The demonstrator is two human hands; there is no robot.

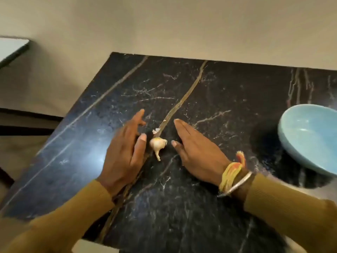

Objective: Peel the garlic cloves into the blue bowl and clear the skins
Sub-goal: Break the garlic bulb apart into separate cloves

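2 hands flank 1 small whitish garlic bulb (157, 143) lying on its side, stem toward the person, on the black white-veined marble tabletop (218, 99): left hand (125, 150) has straight fingers and holds nothing, thumb just beside the bulb; right hand (195, 148) is likewise flat and holds nothing, thumb near the bulb but apart. 1 tiny white skin scrap (155, 131) sits just beyond the bulb, and the pale blue glazed bowl (310, 139) stands well apart at the right edge, partly cut off. Right wrist wears a yellow-orange thread band (230, 174) and a silver metal bangle (237, 185).
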